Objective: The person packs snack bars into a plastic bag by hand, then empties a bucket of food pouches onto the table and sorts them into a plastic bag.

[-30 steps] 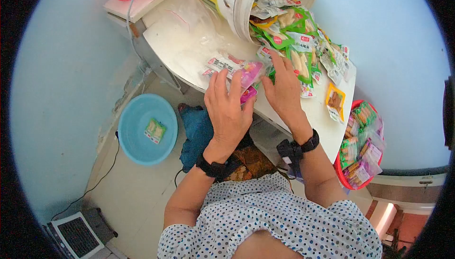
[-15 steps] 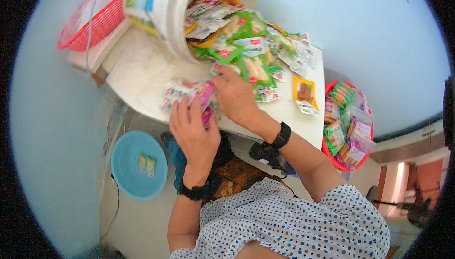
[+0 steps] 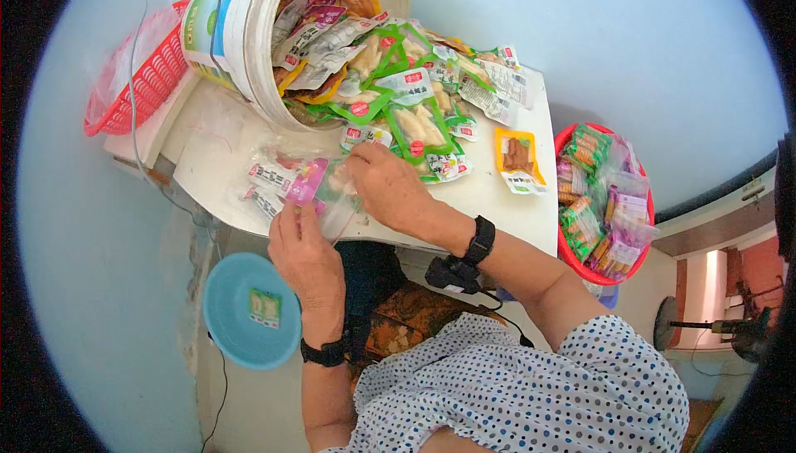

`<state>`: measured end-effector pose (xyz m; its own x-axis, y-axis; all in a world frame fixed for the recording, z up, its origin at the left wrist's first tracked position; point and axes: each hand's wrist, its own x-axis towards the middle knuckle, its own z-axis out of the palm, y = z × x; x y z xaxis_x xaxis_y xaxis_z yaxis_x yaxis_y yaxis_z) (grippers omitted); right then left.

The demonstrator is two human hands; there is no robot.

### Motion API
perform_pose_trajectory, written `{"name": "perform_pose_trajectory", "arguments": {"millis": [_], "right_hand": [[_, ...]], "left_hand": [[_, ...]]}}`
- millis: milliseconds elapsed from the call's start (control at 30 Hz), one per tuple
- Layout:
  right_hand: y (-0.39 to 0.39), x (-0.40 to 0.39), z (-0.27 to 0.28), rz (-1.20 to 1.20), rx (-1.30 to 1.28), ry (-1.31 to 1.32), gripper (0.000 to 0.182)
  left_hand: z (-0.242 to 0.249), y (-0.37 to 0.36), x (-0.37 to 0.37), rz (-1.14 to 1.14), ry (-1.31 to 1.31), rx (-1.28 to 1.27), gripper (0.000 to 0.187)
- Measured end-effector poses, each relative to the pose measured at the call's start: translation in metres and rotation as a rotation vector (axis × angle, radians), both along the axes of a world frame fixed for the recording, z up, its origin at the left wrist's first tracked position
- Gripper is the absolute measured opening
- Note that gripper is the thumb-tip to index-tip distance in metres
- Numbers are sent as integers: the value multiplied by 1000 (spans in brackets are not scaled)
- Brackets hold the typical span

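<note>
Near the front edge of the white table (image 3: 514, 229), my left hand (image 3: 308, 260) is closed on a clear bag (image 3: 336, 214) with purple-and-white packets (image 3: 308, 181) in and beside it. My right hand (image 3: 391, 189) is at the bag's right side, fingers bent against it; its fingertips are partly hidden. Behind my hands, green-and-white snack packets (image 3: 417, 128) spill from a tipped white bucket (image 3: 264, 46). A yellow packet (image 3: 519, 157) lies apart to the right of the heap.
A red basket (image 3: 649, 229) of bagged packets stands at the right. At lower left, a blue basin (image 3: 224, 324) holds one green packet (image 3: 264, 309). A red basket (image 3: 157, 80) sits behind the bucket, and a fan (image 3: 734, 328) stands far right.
The view has shifted, moving the table and bucket left in the picture. My hands have drawn the clear bag open wider around the packets, and more of it shows between them.
</note>
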<state>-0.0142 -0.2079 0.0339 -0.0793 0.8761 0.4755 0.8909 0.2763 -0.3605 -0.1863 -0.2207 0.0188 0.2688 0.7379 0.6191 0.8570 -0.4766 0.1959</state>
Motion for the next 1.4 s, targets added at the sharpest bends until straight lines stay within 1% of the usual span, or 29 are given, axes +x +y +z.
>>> {"name": "perform_pose_trajectory", "arguments": {"millis": [133, 233, 333, 400, 433, 467, 533, 633, 733, 833, 933, 1033, 1133, 1233, 1333, 1400], "right_hand": [[-2, -1, 4, -4, -17, -26, 19], [-11, 1, 19, -16, 35, 1, 20], [-25, 24, 43, -67, 53, -2, 23], [-38, 50, 59, -131, 34, 17, 25], [-44, 69, 58, -204, 75, 2, 22], [-47, 90, 59, -271, 41, -40, 21], [-56, 127, 57, -409, -18, -155, 24], [-60, 174, 45, -536, -141, -252, 30], [-57, 192, 37, -560, -261, -281, 28], [-49, 203, 26, -560, -326, -293, 28], [-39, 223, 6, -532, -307, -381, 28], [-31, 229, 1, -546, -446, -431, 27], [-33, 227, 2, -512, -372, -552, 20], [-36, 227, 10, -535, -122, -515, 13], [-44, 224, 30, -475, 156, -359, 14], [-54, 220, 51, -477, 130, -188, 14]], "left_hand": [[6, -3, 3, -26, -10, -17, 35], [8, -3, 11, -134, -109, 38, 37], [11, 2, 16, -107, -99, -36, 40], [11, 8, 19, -104, -93, -3, 35], [10, 9, 20, -101, -91, 12, 33], [8, 11, 20, -88, -61, 17, 30], [2, 16, 20, -64, -2, 29, 25], [-8, 22, 21, -40, 1, 73, 20], [-8, 22, 21, -42, 4, 54, 22], [2, 18, 25, -82, -70, 43, 27], [4, 19, 24, -111, -64, 2, 35], [12, 14, 27, -127, -78, -43, 37], [9, 13, 28, -132, -105, -69, 36], [4, 18, 27, -129, -83, -53, 33], [3, 21, 28, -139, -157, -102, 31], [1, 23, 26, -153, -184, -70, 27]]}}
